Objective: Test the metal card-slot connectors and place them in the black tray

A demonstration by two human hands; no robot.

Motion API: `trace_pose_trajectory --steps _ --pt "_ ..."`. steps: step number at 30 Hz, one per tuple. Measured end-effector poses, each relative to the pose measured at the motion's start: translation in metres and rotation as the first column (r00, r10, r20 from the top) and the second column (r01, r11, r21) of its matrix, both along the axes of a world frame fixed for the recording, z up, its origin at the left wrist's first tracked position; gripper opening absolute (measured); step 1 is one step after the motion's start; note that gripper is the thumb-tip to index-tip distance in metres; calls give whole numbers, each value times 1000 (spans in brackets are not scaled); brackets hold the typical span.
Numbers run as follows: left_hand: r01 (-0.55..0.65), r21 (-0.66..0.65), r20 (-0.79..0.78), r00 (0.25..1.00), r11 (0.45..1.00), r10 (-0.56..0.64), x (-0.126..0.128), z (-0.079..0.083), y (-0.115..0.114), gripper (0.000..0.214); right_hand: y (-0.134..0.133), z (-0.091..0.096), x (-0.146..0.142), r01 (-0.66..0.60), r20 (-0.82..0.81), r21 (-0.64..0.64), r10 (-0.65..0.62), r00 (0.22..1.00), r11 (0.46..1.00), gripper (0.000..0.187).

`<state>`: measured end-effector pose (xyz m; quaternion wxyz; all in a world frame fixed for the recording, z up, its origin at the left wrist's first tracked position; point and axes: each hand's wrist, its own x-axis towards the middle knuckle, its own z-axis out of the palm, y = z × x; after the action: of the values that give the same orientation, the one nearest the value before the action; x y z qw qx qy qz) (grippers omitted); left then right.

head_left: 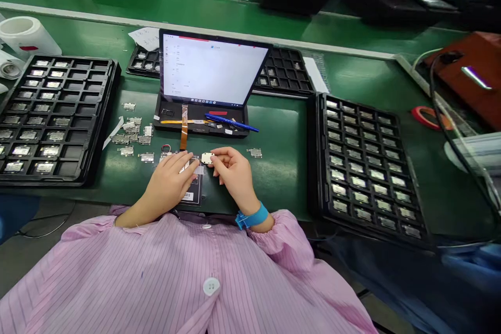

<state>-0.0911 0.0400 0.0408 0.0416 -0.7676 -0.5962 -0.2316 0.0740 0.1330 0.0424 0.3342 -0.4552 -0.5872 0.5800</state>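
Pinching a small metal part (206,157) between thumb and forefinger of the right hand (234,173), just above the green mat (282,167) and close in front of the body. Curling the remaining right fingers loosely underneath, wrist bent inward and ringed by a blue wrist strap (252,216). Pressing the left hand (171,176) palm down on a dark board (194,191) at the mat's near edge, fingers held together and stretched forward. Reaching with the left fingertips right up beside the pinched part; cannot tell whether touching it. Angling both forearms inward out of pink striped sleeves, meeting at the middle. Facing a propped tablet (211,70) just beyond the hands, with a blue pen (230,122) and an orange ribbon cable (183,130) lying on its base. Flanked by the left tray (84,115), partly filled, and the right tray (318,167), nearly full, both well apart from the hands. Bordered on the left by loose metal parts (133,135) scattered on the mat, and on the right by a single loose part (255,153) near the right knuckles.
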Motion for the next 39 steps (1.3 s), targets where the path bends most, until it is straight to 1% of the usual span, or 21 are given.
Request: trace_pose_trajectory --steps 2,5,15,27,36,39 --pt "2 -7 29 1000 1000 -2 -1 -1 0 30 0 0 0 13 -2 -2 -13 1000 1000 27" --pt "6 -9 52 999 1000 -6 -2 -1 0 30 -1 1 0 0 12 -2 0 1000 1000 27" --pt "8 -21 56 998 1000 -7 -2 0 1 31 0 0 1 -19 30 21 18 999 1000 25" --pt "-1 -47 89 996 999 5 -1 -1 0 31 0 1 1 -36 39 9 35 999 999 25" --pt "3 -45 61 998 999 -1 -2 -2 2 31 1 1 1 -44 42 -2 44 998 999 25" --pt "2 -30 18 1000 1000 -1 1 -2 0 32 0 2 3 -39 54 12 38 998 999 25"
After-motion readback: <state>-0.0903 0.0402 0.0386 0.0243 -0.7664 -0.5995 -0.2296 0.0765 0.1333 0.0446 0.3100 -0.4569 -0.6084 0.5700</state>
